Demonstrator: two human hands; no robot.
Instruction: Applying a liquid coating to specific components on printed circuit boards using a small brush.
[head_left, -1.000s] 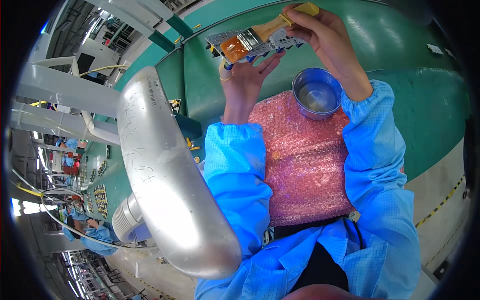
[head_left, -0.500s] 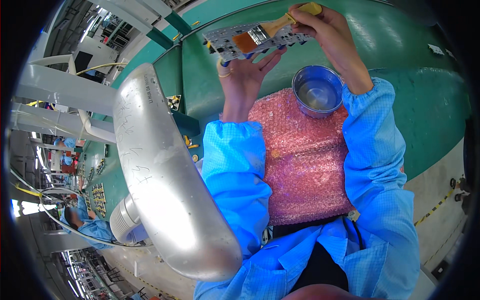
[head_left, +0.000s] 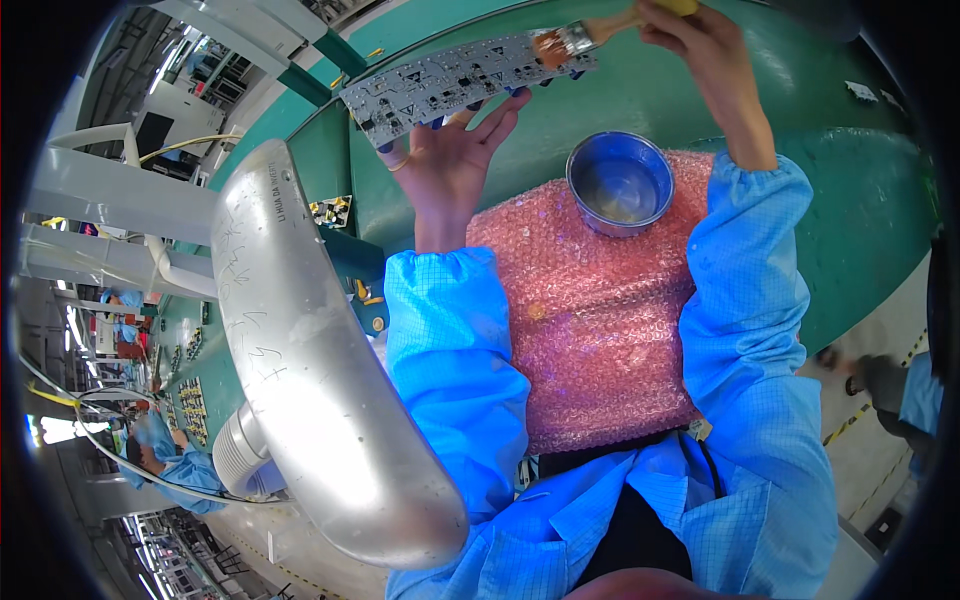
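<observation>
My left hand (head_left: 450, 165) holds up a long grey circuit board (head_left: 450, 85) from below, with its underside parts against the fingers. Small solder points and marks dot the board's upper face. In my right hand (head_left: 705, 50) is a flat paintbrush (head_left: 600, 30) with a wooden handle, gripped near its yellow end. Its orange-brown bristles touch the board's right end. Below the hands, a round blue metal bowl (head_left: 620, 222) with some clear liquid inside stands on pink bubble wrap (head_left: 600, 340).
A big silver metal hood (head_left: 320, 370) on a ribbed duct fills the space beside my left arm. The green bench (head_left: 790, 110) spreads behind and to the right, small white pieces (head_left: 862, 92) at its far right. Other people (head_left: 170, 465) work at the left; someone walks at the right.
The board has shifted left and its face has turned more toward me. My right hand has moved right, and the bristles have gone from the board's middle to its right end.
</observation>
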